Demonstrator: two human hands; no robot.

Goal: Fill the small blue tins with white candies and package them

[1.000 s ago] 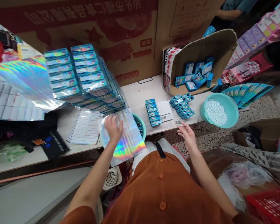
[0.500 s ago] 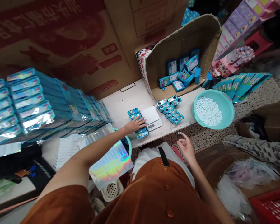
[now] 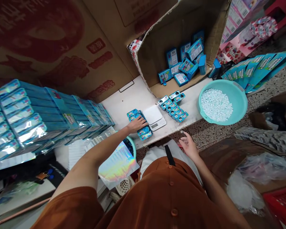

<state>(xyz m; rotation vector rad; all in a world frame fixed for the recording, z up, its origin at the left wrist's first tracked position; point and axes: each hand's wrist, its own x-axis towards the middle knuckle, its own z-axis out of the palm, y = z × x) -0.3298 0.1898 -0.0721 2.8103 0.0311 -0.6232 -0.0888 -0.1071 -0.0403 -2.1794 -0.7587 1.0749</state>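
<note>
My left hand (image 3: 134,124) lies palm down over a column of blue tins (image 3: 145,133) on the white bench, its fingers resting across their tops. Just right of the column is a white scale (image 3: 154,117) with a small display, nothing on its plate. My right hand (image 3: 188,144) hovers past the bench's front edge, palm turned up, fingers curled; a small object (image 3: 181,131) shows at its fingertips, too small to identify. Between scale and bowl stands a second group of blue tins (image 3: 173,107) with dark round openings. The turquoise bowl (image 3: 239,101) contains many small white pieces.
An open cardboard box (image 3: 157,35) with blue packs sits behind the bench. Wrapped blue packs (image 3: 54,111) are stacked at left. A shiny sheet (image 3: 119,163) overlaps a turquoise basin (image 3: 134,148) beside my left forearm. Blue pouches (image 3: 259,68) fan out at right.
The view has shifted, with the bowl and box now appearing farther right or higher. My left hand has slid slightly back along the tin column. My right hand stays near the bench's front edge.
</note>
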